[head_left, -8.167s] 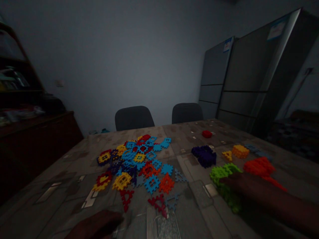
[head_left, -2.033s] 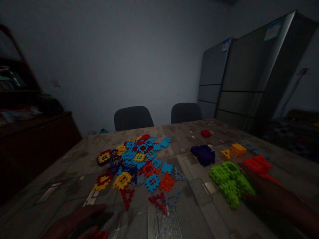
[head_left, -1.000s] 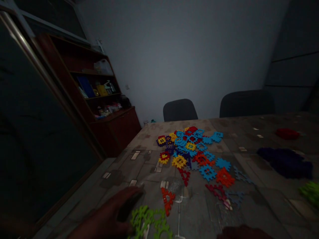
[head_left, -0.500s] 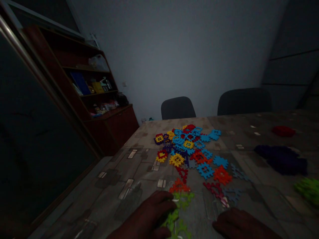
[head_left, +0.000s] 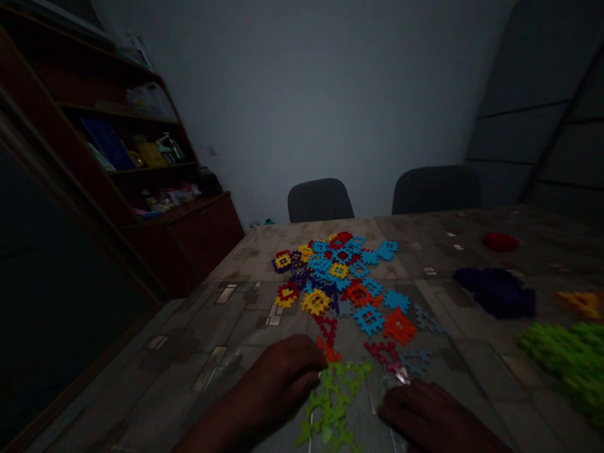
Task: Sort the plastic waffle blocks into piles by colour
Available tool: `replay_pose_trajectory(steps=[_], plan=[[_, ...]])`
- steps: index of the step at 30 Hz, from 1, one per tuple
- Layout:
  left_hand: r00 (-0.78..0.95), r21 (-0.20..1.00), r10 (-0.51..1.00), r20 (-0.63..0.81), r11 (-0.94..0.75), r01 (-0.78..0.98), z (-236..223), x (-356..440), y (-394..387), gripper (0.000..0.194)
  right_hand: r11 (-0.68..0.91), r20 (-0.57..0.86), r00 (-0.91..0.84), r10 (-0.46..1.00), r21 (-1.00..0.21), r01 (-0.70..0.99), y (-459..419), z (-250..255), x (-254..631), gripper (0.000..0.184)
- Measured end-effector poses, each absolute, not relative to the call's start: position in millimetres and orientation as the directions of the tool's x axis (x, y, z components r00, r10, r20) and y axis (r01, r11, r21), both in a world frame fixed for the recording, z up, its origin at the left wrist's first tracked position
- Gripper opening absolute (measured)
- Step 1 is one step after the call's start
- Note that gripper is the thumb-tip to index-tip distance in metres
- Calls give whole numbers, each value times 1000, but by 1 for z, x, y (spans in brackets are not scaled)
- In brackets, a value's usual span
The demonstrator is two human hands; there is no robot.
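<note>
My left hand (head_left: 290, 374) reaches over the table with its fingers loosely bent and extended. Its fingertips are at the left edge of several light green toothed plastic building pieces (head_left: 333, 402), and it partly covers an orange toothed piece (head_left: 329, 349). I see nothing lifted in it, though the underside of the fingers is hidden. My right hand (head_left: 425, 412) lies low on the table, fingers extended, just below a dark pink triangular piece (head_left: 385, 355) and a grey triangular piece (head_left: 414, 361). A red triangular piece (head_left: 326, 327) lies beyond the orange one.
A spread of blue, yellow, red and purple pieces (head_left: 330, 267) covers mid-table. To the right sit a purple pile (head_left: 495, 290), a green pile (head_left: 569, 358), a red pile (head_left: 500, 241) and orange-yellow pieces (head_left: 582, 303). Two chairs (head_left: 321, 200) stand behind; shelves (head_left: 117, 170) rise at left.
The view has turned right, so everything sits further left. My left hand has shifted off the green pieces to their left edge and upward, covering part of the orange piece.
</note>
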State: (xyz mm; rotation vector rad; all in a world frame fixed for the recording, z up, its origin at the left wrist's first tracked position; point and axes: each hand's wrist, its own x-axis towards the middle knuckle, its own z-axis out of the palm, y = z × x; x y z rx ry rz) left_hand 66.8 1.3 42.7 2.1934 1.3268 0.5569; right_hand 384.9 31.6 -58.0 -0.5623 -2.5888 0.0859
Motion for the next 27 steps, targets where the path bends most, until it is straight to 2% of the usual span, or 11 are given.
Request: replay_pose_trajectory(steps=[2,4,7,10,13,18,22,24,27], plan=[[499,587,866,28,-419,693,42,67,-4,23,931,476,-803,358,-114,347,36,-65,382,49],[519,581,854,-34,-406,705,47,68,-9,20,936,462,-816,348,-123,329,38,-67,379,65],[521,602,843,-129,-351,717,61,69,-13,31,914,347,-846,406,-180,364,36,-57,376,79],[505,618,843,-184,-301,727,71,72,-16,50,909,269,-869,415,-145,390,31,-39,370,80],[488,621,844,-223,-263,739,74,74,-18,61,912,258,-875,410,-110,395,28,-22,360,80],[433,608,855,-285,-188,772,67,68,-20,64,886,245,-852,462,-158,435,26,-17,348,72],[412,629,874,-258,-172,758,59,64,-21,62,882,405,-791,459,-100,460,23,-29,353,72],[397,630,883,-249,-164,759,58,65,-21,64,882,440,-778,449,-78,465,22,-34,356,71],[377,602,881,-286,-141,786,58,66,-22,68,879,390,-796,462,-80,471,22,-34,362,75]])
